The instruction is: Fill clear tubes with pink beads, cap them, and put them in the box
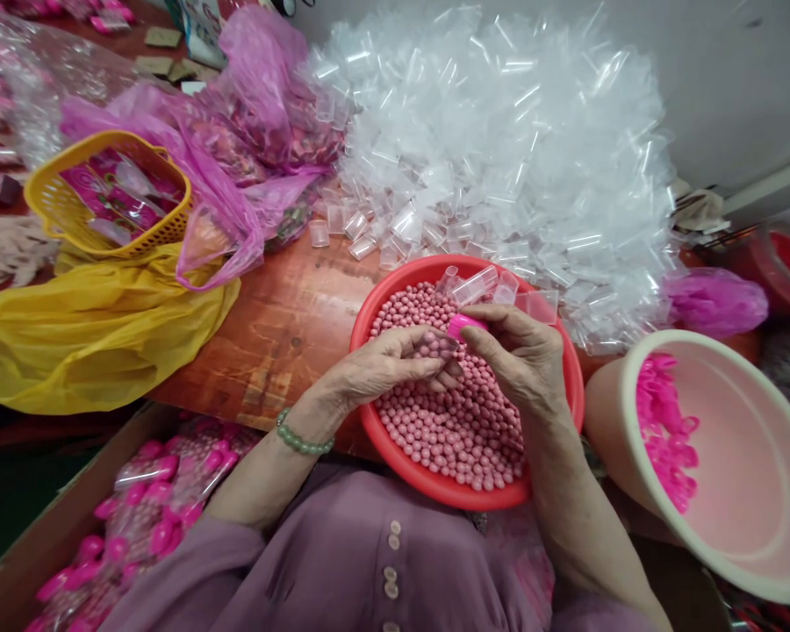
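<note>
Over a red basin of pink beads, my two hands meet. My left hand is closed round a small clear plastic tube with pink beads inside. Between thumb and fingers, my right hand grips a bright pink cap at the tube's open end; whether it is seated on the rim I cannot tell. Several bare clear tubes lie on the beads at the basin's far side.
A big heap of clear tubes covers the table behind the basin. At right stands a pale tub with pink caps. Left are a yellow basket, a yellow bag and a box of filled tubes.
</note>
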Demonstrator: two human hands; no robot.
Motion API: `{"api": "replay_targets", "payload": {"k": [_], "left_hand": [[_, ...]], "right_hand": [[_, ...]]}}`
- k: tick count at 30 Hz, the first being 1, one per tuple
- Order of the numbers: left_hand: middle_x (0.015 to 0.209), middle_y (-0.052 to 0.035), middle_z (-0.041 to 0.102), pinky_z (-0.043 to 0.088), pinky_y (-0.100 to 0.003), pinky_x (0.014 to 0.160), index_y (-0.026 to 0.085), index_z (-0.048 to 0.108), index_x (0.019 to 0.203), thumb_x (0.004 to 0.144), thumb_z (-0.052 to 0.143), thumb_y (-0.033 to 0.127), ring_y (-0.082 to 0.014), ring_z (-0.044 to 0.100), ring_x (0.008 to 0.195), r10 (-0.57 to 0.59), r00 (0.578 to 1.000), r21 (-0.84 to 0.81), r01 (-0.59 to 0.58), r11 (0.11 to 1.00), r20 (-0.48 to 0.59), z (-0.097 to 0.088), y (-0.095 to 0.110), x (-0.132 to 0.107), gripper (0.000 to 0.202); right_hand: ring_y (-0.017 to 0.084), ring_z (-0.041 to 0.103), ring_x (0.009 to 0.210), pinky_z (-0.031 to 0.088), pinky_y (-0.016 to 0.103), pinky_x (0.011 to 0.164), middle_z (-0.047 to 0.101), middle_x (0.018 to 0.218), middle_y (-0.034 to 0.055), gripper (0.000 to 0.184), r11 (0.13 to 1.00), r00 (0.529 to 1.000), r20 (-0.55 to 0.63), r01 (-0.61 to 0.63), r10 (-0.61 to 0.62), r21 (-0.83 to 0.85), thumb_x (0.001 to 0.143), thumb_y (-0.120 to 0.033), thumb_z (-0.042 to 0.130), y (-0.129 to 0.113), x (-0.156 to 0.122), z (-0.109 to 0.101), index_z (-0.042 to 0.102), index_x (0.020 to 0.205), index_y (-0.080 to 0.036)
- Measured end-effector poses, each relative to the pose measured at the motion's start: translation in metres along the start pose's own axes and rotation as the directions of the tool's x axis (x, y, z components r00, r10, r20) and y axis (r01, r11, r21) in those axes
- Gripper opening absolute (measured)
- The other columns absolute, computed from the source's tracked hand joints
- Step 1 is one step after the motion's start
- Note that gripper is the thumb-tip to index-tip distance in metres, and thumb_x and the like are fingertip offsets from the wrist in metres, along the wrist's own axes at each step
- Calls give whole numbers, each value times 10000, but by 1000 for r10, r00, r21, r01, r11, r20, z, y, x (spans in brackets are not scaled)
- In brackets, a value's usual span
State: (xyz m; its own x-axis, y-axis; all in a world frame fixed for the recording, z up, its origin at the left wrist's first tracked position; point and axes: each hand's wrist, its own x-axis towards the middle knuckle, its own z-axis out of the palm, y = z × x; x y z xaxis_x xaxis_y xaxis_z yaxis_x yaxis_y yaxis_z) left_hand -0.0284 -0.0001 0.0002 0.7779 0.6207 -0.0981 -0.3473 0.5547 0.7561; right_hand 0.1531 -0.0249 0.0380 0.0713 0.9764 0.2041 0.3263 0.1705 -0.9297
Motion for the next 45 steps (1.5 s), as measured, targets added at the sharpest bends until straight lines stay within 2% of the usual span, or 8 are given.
{"api": "replay_targets", "payload": {"k": [10,15,19,23,28,35,39,45], "left_hand": [[847,-55,668,523,-218,629,115,619,986,801,753,333,-115,650,709,-57,997,-7,57,998,58,-3,2,0,316],[890,-72,689,539,-231,680,119,632,995,787,767,312,-123,665,734,-32,996,-92,40,995,84,-3,7,-3,313],[797,-66,689,517,-232,638,116,687,976,823,674,543,-123,649,672,32,997,-164,-21,986,64,-4,8,-1,454],[615,-37,620,440,-221,520,113,716,812,876,505,662,-91,547,512,-35,999,-132,32,991,-21,-4,8,4,592],[631,-38,636,452,-230,548,112,719,813,879,530,619,-101,559,538,11,994,-123,-24,992,-106,-3,6,4,545],[674,-43,668,493,-256,626,103,719,825,855,568,329,-119,601,608,16,985,-157,-44,987,-174,-5,7,9,273],[705,-64,679,515,-296,655,92,722,858,829,587,381,-148,630,636,-18,996,-149,6,989,-83,-4,9,6,321],[741,-39,671,491,-232,696,114,730,815,801,671,345,-100,596,685,65,981,38,-59,998,-182,5,9,4,239]], "right_hand": [[149,679,776,574,311,762,743,874,6,177,999,997,56,46,-46,-10,810,-309,757,5,3,7,747,974,-241],[168,704,833,595,342,808,756,929,19,198,1000,1000,-6,20,-20,0,808,-336,760,5,5,10,749,981,-239],[171,717,835,607,338,804,763,925,13,185,998,994,-100,46,-42,34,800,-338,769,3,5,9,750,968,-261],[172,721,790,619,336,761,761,892,11,203,999,992,-121,44,-42,20,796,-389,769,3,4,9,745,961,-274],[167,718,770,617,337,751,761,881,14,223,998,990,-127,62,-62,2,807,-415,755,3,2,10,732,972,-266],[152,711,788,601,316,759,751,890,-1,204,998,991,-122,51,-46,34,816,-370,754,6,2,13,723,990,-267],[158,713,775,608,319,737,751,878,5,227,998,992,-117,52,-49,19,815,-391,751,8,3,12,720,997,-260],[163,713,788,611,326,743,751,895,7,223,999,993,-108,53,-52,7,817,-399,749,9,4,11,722,996,-268]]}}
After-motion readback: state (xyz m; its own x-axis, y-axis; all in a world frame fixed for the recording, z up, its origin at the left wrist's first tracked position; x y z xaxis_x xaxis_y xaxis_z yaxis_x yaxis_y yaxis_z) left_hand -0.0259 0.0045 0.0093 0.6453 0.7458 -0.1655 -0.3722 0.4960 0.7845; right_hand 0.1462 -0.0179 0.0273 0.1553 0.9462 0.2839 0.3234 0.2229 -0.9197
